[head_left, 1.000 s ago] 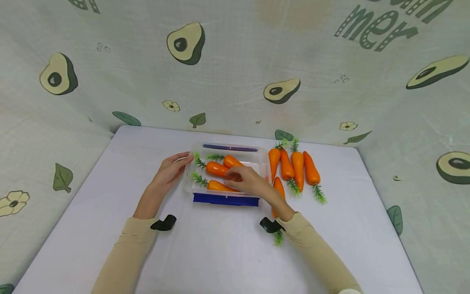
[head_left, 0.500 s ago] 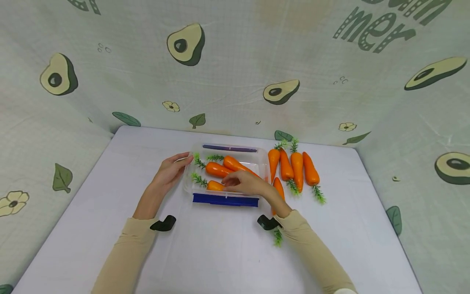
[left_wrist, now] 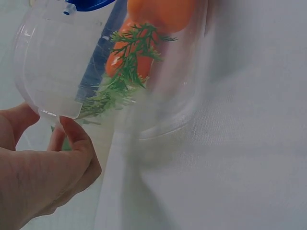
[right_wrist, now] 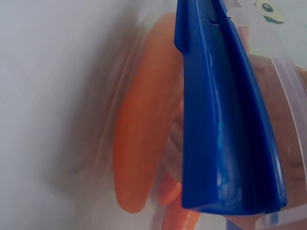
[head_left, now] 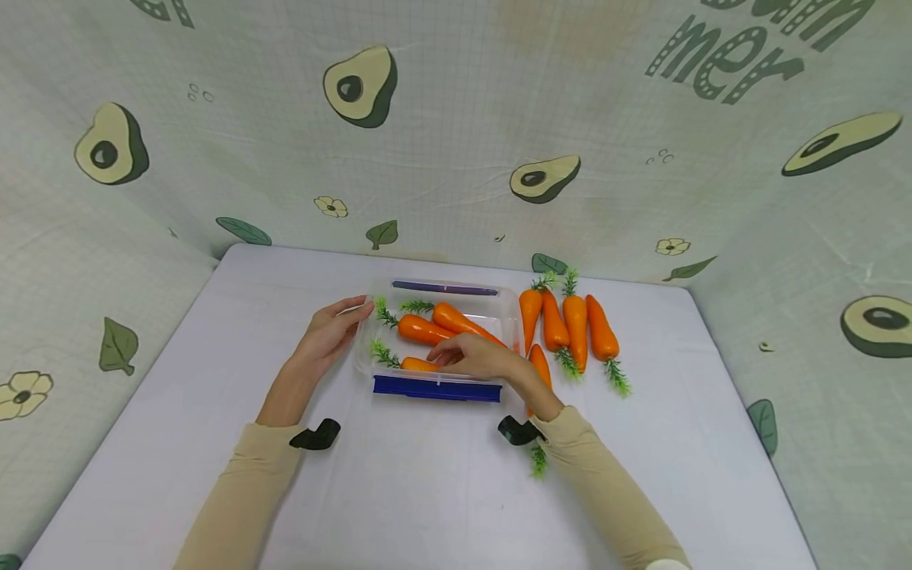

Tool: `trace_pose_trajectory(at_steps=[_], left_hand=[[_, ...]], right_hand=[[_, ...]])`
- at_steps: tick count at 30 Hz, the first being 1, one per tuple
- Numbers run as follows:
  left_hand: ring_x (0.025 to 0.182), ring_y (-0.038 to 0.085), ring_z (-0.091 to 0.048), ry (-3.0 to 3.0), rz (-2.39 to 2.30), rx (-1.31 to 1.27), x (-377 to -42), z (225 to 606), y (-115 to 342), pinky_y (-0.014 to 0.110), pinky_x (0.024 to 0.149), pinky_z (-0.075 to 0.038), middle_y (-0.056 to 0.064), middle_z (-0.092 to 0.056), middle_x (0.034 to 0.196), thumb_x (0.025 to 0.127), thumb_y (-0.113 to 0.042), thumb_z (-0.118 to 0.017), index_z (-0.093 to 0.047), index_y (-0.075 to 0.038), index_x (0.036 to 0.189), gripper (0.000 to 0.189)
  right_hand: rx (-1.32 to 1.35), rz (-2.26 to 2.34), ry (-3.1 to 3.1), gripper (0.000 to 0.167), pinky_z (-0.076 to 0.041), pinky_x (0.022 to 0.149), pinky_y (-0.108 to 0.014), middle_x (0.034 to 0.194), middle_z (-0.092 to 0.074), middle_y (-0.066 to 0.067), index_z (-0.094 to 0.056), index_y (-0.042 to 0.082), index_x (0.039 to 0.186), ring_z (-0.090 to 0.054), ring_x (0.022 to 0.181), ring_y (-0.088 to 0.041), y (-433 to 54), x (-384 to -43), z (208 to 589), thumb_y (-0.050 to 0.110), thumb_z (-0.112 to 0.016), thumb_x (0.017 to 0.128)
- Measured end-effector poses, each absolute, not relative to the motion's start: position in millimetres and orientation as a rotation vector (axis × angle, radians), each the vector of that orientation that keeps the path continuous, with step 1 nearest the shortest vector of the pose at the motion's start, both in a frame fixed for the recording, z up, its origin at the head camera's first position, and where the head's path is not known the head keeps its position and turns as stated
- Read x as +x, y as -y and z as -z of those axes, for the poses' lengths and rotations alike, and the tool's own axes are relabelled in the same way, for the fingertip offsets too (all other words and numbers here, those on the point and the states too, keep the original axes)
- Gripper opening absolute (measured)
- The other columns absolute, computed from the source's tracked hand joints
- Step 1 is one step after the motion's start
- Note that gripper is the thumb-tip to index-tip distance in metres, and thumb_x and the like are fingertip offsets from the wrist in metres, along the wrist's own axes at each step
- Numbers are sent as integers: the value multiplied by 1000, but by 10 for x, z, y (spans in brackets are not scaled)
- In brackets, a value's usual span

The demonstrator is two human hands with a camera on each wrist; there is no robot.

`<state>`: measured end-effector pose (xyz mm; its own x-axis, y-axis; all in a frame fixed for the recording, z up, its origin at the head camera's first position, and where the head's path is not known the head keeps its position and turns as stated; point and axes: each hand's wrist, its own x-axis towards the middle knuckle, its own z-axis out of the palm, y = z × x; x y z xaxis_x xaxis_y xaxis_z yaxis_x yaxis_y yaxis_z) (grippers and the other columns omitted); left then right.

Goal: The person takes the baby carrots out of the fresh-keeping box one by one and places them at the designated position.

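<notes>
Clear plastic box (head_left: 510, 305) on a white-covered table (head_left: 406, 491), with a near clip (head_left: 437, 388) in blue along its front and a darker far clip (head_left: 445, 288) along its back. Inside lie three orange carrots with leafy green tops pointing left: the far carrot (head_left: 456, 317), the middle carrot (head_left: 422, 328) and the near carrot (head_left: 419, 364), which lies along the front wall.

The person's left hand (head_left: 329, 336) is at the left end of the box, thumb and fingers pinching its edge. The right hand (head_left: 479, 356) reaches in over the right side, fingers bent down at the near carrot and covering much of it. The right wrist view looks through cloudy plastic and past the clip, so I cannot tell whether those fingers grip the carrot or only rest against it.

To the right of the box, four carrots (head_left: 575, 326) lie side by side, their green tops alternating away from and toward the person. A fifth carrot (head_left: 539, 366) lies partly hidden under the right wrist. Both arms wear beige sleeves (head_left: 242, 483). Behind the table hangs a pale cloth (head_left: 442, 150) printed with avocados, leaves and flowers.
</notes>
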<state>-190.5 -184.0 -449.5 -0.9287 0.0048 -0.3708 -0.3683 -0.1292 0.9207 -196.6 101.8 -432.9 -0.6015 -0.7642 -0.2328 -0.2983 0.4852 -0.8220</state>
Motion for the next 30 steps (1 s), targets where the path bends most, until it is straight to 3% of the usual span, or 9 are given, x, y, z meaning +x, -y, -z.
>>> trace_pose_trajectory(at_steps=[20, 30], left_hand=[[133, 12, -44, -1883, -2159, -439, -1902, 4521, 1832, 32, 122, -27, 6, -49, 149, 102, -27, -68, -45, -5, 154, 61], [135, 13, -41, -1886, -2149, -446, -1902, 4509, 1833, 32, 122, -27, 9, -43, 155, 102, -26, -67, -46, -5, 154, 60]], right_hand=[[-1012, 1058, -2145, 32, -55, 94, -29, 118, -71, -13, -68, -4, 128, -65, 103, -18, -1046, -2047, 4413, -2, -69, 96], [-978, 1055, -2468, 44, -56, 92, -29, 115, -72, -7, -70, 3, 128, -66, 102, -19, -1100, -1944, 4345, 20, -83, 90]])
